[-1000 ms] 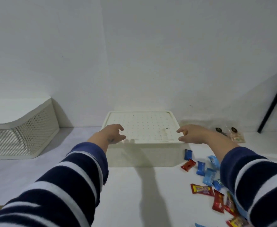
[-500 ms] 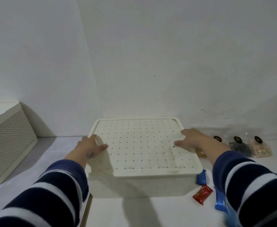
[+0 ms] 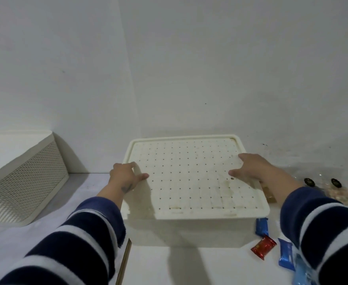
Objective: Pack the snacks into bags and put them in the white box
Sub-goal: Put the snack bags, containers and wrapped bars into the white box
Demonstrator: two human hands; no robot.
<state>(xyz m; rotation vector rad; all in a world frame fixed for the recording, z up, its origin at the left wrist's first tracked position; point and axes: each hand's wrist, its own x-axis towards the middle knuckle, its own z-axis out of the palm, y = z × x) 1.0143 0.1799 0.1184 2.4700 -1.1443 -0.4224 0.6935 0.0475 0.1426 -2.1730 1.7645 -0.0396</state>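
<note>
White box point(image 3: 189, 233) lid point(image 3: 189, 182) is lying shut between left hand point(image 3: 123, 175) and right hand point(image 3: 249, 167), thumbs resting atop for seating or lifting; rim clasp cannot be told.

A white tabletop point(image 3: 220, 270) fills the lower part of the frame. At centre on it stands a white box point(image 3: 189, 233), closed by its perforated lid point(image 3: 189, 182). A white perforated basket point(image 3: 25, 188) sits at far left. At lower right lie a red snack packet point(image 3: 263, 247) and blue snack packets point(image 3: 261, 226). Clear bags point(image 3: 337, 192) lie by the right edge.
</note>
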